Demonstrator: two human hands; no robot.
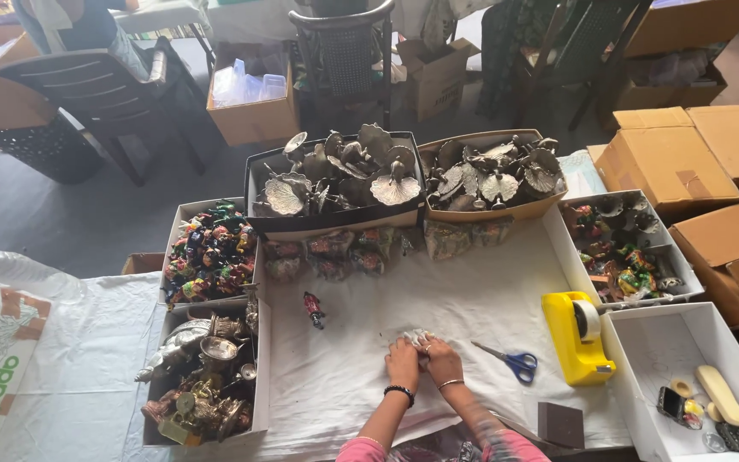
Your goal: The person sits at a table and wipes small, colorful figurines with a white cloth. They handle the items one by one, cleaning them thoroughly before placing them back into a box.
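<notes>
My left hand (403, 358) and my right hand (441, 358) are side by side on the white cloth (464, 299) that covers the table. Both are closed on a small bundle wrapped in white paper (416, 337), which pokes out above my fingers. What the paper holds is hidden. A small painted figurine (313, 309) lies on the cloth up and to the left of my hands. Blue-handled scissors (511, 360) lie just right of my right hand.
A yellow tape dispenser (578, 337) stands right of the scissors, a small dark box (561, 423) near the front edge. Boxes of metal leaf-shaped pieces (335, 176), colourful figurines (209, 254) and brass items (203, 376) ring the cloth. Chairs and cardboard cartons stand beyond.
</notes>
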